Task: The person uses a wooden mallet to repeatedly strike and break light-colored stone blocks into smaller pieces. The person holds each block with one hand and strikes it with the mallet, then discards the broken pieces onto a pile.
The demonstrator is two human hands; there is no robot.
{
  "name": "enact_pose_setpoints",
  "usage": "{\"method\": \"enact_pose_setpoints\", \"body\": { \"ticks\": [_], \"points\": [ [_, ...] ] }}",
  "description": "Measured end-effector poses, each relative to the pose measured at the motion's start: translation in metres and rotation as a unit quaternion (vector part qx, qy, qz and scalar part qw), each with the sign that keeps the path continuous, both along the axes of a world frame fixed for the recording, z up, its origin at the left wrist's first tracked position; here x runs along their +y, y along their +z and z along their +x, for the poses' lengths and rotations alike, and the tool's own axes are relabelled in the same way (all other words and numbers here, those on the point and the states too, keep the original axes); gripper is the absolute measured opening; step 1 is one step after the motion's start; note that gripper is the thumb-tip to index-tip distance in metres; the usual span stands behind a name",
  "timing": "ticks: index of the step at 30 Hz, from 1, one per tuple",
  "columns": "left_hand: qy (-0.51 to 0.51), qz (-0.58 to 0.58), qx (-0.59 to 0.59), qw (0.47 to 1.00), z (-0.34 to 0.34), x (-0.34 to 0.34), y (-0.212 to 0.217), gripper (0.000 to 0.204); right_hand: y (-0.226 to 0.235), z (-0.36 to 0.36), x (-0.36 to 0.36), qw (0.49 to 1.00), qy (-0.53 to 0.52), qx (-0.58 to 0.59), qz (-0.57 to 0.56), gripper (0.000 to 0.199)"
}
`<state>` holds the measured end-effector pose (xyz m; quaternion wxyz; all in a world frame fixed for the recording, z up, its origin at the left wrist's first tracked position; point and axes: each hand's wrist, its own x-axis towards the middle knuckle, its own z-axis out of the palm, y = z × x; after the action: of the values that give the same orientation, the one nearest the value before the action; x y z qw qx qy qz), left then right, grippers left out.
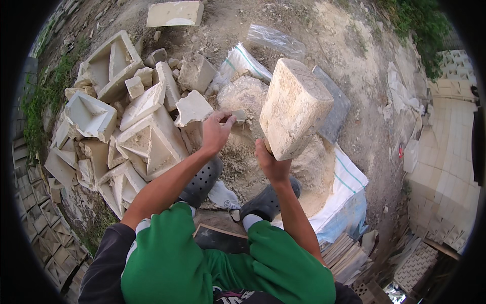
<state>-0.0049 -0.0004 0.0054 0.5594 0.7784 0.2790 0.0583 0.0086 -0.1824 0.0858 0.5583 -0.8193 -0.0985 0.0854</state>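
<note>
right hand [272,161] grips a stone block [295,107]; left hand [216,131] seemingly pinches a small fragment [239,116].

**Outdoor stone-casting yard**

Open dirt ground with a heap of broken cast plaster moulds [116,111], a crumbled powder pile [253,152] on a white woven sack [349,187], and stacked patterned tiles [445,167] along the edges.

I count two hands: left hand [215,133] and right hand [271,163]. One big block [294,107] is up in the right one. Two dark clogs [202,182] are underfoot. One white sack [348,195] lies under one mound of crushed stone [309,169]. Two clear bags [276,39] sit beyond it. The broken mould pieces [147,142] I can't count exactly: well over a dozen.
</note>
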Motion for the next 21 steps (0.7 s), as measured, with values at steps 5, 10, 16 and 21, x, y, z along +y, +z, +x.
{"method": "enact_pose_setpoints", "body": {
  "ticks": [5, 10, 16, 21],
  "points": [
    [0.016, -0.037, 0.003, 0.999, 0.001, -0.004, -0.002, 0.031, -0.039, -0.011, -0.007, 0.983, 0.020, 0.096, -0.156, 0.032],
    [0.011, -0.023, 0.030, 0.999, 0.000, -0.002, 0.003, 0.036, -0.024, -0.009, -0.012, 0.962, -0.041, 0.237, -0.130, 0.039],
    [0.010, -0.034, 0.033, 0.999, 0.001, -0.002, 0.003, 0.036, -0.035, -0.016, -0.019, 0.974, 0.024, 0.168, -0.149, 0.038],
    [0.003, -0.034, 0.015, 0.999, 0.002, -0.005, 0.004, 0.036, -0.043, -0.013, -0.015, 0.969, 0.007, 0.127, -0.214, 0.034]
  ]
}}
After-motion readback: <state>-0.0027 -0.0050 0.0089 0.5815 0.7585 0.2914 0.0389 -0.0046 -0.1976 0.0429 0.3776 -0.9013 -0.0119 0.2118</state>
